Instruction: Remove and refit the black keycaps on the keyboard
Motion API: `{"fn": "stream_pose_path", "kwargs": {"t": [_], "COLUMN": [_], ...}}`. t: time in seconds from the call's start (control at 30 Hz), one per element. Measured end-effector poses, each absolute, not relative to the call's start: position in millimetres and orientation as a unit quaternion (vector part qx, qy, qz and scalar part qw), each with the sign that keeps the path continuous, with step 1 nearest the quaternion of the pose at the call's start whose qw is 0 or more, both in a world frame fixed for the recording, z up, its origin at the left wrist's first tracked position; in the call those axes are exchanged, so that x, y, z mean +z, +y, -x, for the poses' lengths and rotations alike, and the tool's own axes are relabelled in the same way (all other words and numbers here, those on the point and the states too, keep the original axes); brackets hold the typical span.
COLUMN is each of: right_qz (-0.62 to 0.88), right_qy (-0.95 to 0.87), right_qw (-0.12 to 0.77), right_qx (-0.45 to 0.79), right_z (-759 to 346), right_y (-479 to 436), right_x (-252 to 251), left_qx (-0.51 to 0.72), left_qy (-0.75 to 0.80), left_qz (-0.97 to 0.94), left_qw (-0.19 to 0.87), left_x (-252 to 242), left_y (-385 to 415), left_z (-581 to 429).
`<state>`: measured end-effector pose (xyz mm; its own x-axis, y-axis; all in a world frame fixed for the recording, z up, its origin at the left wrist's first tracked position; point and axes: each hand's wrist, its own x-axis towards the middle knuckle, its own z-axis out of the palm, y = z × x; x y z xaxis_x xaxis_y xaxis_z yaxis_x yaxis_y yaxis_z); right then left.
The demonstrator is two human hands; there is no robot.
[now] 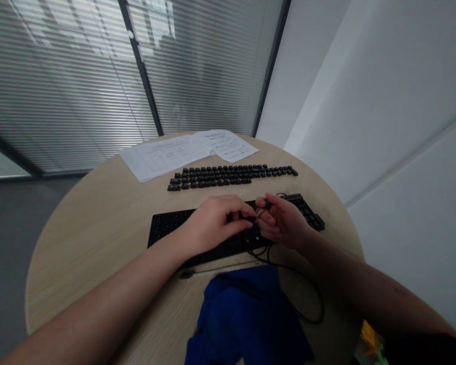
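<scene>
A black keyboard (201, 251) lies across the table below my hands, with keys on its right end and its left part largely stripped of keycaps. My left hand (216, 220) is closed above its middle, thumb and fingers pinching what looks like a small black keycap. Facing it, my right hand (285, 220) is curled round a small keycap puller (258, 213) with thin pale wires and a dark handle. The wire ends meet my left fingertips. Behind the keyboard, loose black keycaps (213, 177) stand in rows.
Printed paper sheets (167, 154) lie at the far side of the round wooden table (83, 243). A blue cloth (247, 309) sits at the near edge. The black cable (319, 299) loops to the right of it. A white wall (395, 101) rises on the right.
</scene>
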<state>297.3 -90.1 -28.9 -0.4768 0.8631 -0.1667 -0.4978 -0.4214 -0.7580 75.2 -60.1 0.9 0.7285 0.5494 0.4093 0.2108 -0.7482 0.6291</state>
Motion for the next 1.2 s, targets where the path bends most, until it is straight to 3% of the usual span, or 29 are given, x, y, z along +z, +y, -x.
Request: {"fn": "stream_pose_path", "kwargs": {"t": [0.5,0.73,0.97,1.2], "right_qz": [0.357,0.365,0.379,0.347], "right_qy": [-0.37,-0.326,-0.258,-0.31], "right_qw": [0.405,0.425,0.453,0.476], "right_qx": [0.756,0.762,0.765,0.746], "right_z": [-303.5,-301.9,-305.8,-313.7], "right_y": [-87.6,-89.1,-86.3,-87.4], "right_x": [-23.1,-16.4,-13.5,-12.1], "left_qx": [0.328,0.363,0.424,0.424], "left_qy": [0.252,0.286,0.311,0.319], "left_qz": [-0.853,-0.801,-0.763,-0.699], "left_qw": [0.319,0.38,0.376,0.48], "left_x": [-2.4,-8.2,0.0,8.7], "left_y": [-59.3,-58.2,-57.4,-59.1], "left_z": [-75.1,-76.8,-72.2,-74.6]}}
